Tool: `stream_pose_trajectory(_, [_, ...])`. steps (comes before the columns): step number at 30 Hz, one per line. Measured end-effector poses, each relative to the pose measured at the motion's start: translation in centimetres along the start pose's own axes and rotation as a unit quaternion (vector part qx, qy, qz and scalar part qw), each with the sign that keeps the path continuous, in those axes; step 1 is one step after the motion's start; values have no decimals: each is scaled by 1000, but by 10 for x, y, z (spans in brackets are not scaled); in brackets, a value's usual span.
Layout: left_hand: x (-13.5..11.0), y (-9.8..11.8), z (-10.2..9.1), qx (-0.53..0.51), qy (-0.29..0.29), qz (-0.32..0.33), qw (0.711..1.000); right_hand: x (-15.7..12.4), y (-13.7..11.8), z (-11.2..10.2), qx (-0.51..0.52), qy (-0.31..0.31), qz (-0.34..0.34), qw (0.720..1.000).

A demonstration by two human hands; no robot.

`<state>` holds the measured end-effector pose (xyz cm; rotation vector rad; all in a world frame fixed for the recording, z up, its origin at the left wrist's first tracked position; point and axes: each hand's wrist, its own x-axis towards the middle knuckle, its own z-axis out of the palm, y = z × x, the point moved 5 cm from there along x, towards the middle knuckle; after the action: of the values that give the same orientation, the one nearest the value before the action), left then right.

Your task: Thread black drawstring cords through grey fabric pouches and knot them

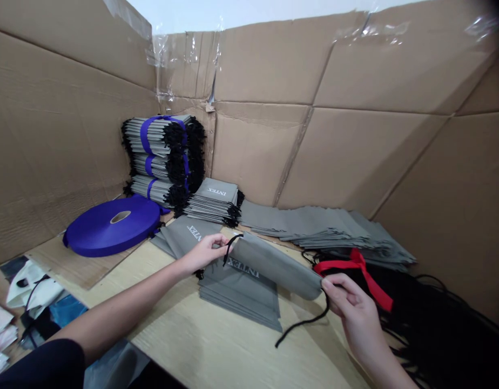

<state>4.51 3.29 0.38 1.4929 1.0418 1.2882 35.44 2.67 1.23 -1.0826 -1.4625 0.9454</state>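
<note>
I hold a grey drawstring pouch [274, 266] printed INTEX stretched between both hands above the wooden table [217, 346]. My left hand [203, 253] pinches the pouch's left end where a black cord loop [230, 246] sticks out. My right hand [349, 305] grips the right end, and a black cord [304, 323] hangs down from it. Under the pouch lies a small stack of flat grey pouches [239, 294].
Cardboard walls [355, 151] enclose the table. A purple ribbon roll [112, 224] lies at left, bundled pouch stacks tied with purple ribbon [160, 162] behind it. More grey pouches [326, 229] spread at the back right. Black cords [431, 324] tied with red ribbon [358, 270] lie right.
</note>
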Motion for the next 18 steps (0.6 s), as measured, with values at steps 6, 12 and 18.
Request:
stream_pose_trajectory(6, [-2, -10, -13, -176, -10, -104, 979, 8, 2, -11, -26, 22, -31, 999])
stream_pose_trajectory(12, [0, -15, -27, -266, 10, -140, 954, 13, 1, -14, -54, 20, -59, 997])
stream_pose_trajectory(18, [2, -13, -30, -288, 18, -139, 947, 15, 4, -17, -38, 15, -52, 998])
